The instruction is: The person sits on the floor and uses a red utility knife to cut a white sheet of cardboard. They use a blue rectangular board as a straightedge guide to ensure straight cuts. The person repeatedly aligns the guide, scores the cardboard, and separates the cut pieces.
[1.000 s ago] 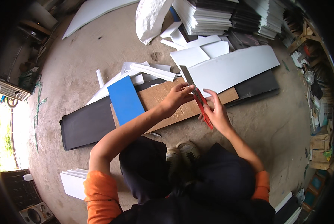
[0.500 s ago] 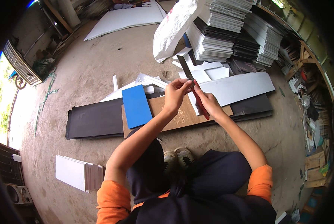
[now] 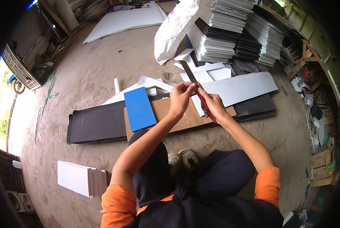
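In front of me I hold up a red-handled cutter knife (image 3: 187,70) whose long dark blade points away and slightly left. My right hand (image 3: 214,106) is wrapped round the handle. My left hand (image 3: 180,98) has thumb and fingers pinched at the blade's base, where it meets the handle; the exact grip is partly hidden. Below the hands lies a brown board (image 3: 179,117) on long black sheets (image 3: 97,123). A blue rectangular panel (image 3: 140,109) rests on its left part, and a long white sheet (image 3: 246,89) lies to the right.
White offcuts (image 3: 154,82) are scattered behind the boards. Tall stacks of white and black sheets (image 3: 211,41) stand at the back right beside a white sack (image 3: 175,32). A small white stack (image 3: 74,178) sits at left. Another person (image 3: 122,7) is at the far white sheet (image 3: 120,22).
The knife has tilted slightly, its tip a little lower in view. Both hands stay on it. The whole view has shifted slightly.
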The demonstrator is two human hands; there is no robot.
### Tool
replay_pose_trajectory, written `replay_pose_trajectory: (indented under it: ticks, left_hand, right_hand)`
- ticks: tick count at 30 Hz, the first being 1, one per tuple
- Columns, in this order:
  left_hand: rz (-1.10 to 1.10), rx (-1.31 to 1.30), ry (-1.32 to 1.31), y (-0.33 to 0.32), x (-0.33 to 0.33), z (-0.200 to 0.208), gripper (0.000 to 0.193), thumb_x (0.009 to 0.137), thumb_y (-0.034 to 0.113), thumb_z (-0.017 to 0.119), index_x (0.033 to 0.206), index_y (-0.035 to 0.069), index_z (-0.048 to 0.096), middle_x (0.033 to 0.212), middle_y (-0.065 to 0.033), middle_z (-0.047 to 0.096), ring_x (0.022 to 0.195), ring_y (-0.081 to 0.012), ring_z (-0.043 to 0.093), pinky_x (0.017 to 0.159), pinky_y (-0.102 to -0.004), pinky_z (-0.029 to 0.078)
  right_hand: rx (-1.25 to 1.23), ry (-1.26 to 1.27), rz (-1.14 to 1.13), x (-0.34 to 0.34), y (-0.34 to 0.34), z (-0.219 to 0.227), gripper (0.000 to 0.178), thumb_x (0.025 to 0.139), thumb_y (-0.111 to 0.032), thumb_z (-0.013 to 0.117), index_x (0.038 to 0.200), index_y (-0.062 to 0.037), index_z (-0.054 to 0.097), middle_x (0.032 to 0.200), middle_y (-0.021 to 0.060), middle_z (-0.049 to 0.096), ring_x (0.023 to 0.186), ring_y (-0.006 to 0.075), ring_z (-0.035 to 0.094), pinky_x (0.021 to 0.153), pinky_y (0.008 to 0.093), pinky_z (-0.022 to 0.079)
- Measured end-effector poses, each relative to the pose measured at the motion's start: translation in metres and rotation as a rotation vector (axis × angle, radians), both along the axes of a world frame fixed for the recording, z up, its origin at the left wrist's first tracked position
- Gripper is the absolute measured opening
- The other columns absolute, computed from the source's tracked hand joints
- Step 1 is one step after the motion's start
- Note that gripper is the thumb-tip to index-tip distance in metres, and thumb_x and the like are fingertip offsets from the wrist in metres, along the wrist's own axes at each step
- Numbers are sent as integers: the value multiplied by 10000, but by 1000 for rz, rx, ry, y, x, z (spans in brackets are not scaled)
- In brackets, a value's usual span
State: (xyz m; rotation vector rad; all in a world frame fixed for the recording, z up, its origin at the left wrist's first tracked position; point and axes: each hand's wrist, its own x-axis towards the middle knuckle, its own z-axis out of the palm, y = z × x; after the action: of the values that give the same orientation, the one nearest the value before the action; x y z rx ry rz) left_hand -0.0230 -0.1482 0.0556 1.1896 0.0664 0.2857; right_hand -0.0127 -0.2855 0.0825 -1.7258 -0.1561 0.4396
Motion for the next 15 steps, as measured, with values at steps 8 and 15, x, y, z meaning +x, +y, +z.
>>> replay_pose_trajectory:
  ticks: [8, 15]
  left_hand:
    - [211, -126, -153, 34, -1, 28, 248, 813, 200, 645, 928, -3, 561, 840, -39, 599, 739, -86, 558, 679, -217, 460]
    - [264, -83, -69, 63, 0, 27, 191, 798, 167, 661, 894, 10, 610, 785, -22, 608, 701, -66, 548, 667, -196, 460]
  right_hand:
    - [-467, -396, 52, 3, 5, 7, 576, 810, -563, 498, 663, -18, 612, 454, 33, 473, 412, 134, 462, 432, 311, 354]
    - [-490, -515, 74, 6, 14, 1, 549, 837, -500, 512, 587, -13, 546, 439, 16, 435, 416, 99, 413, 410, 279, 324]
